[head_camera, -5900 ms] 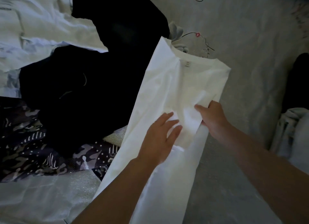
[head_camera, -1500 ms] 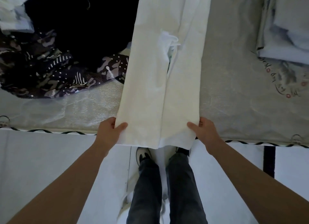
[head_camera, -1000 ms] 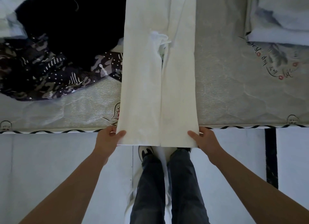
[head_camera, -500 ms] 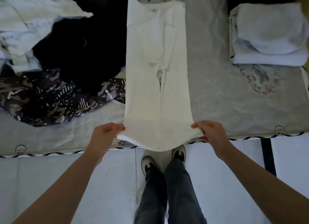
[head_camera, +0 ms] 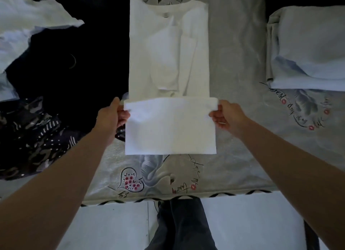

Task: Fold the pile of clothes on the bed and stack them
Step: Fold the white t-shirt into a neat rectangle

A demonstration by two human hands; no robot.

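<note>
A white T-shirt (head_camera: 168,53) lies lengthwise on the bed (head_camera: 239,147), its sides folded in and its collar at the far end. Its near end is doubled back over the middle as a flat flap. My left hand (head_camera: 112,115) pinches the flap's left corner. My right hand (head_camera: 226,115) pinches the right corner. Both hands hold the hem level, slightly above the shirt's body.
An unfolded pile sits at the left: a black garment (head_camera: 74,53), a camouflage-print piece (head_camera: 28,134) and white cloth (head_camera: 22,22). A stack of folded pale clothes (head_camera: 308,48) rests at the right. The bed's edge (head_camera: 168,199) runs near my legs above the white floor.
Both hands lifted the shirt's hem from the bed's edge and carried it away from me, doubling the lower part over the middle. The view tilted further onto the bed.
</note>
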